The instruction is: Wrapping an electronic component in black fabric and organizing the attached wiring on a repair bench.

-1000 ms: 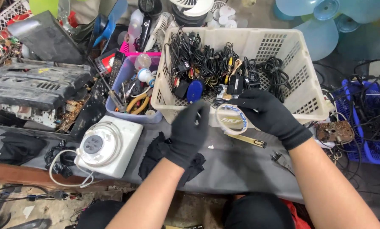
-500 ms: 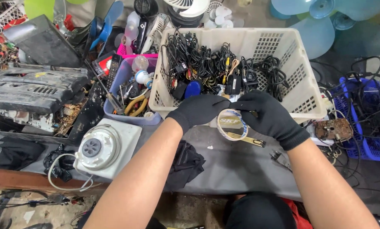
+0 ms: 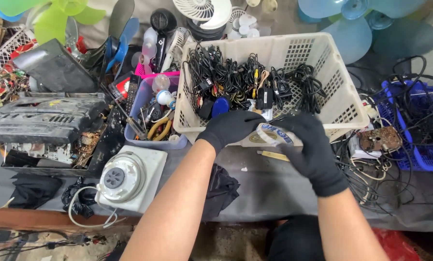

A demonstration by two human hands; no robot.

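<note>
Both of my hands wear black gloves and meet at a round white tape roll with blue print (image 3: 273, 134), held just in front of the cream plastic basket (image 3: 344, 104). My left hand (image 3: 232, 127) grips the roll from the left. From the right, my right hand (image 3: 309, 145) closes over the same roll. The basket holds a tangle of black cables and adapters (image 3: 248, 84). A thin yellowish stick (image 3: 272, 155) lies on the grey table beneath my hands.
A lilac bin with pliers and small parts (image 3: 151, 121) sits left of the basket. White round fan motor housing (image 3: 129, 179) and black cloth (image 3: 221, 186) lie near the front edge. A dismantled black device (image 3: 42, 121) is at left; a blue crate with wires (image 3: 419, 121) at right.
My left hand rose from the black cloth on the table to the tape roll and now grips it with my right hand, closer to the basket.
</note>
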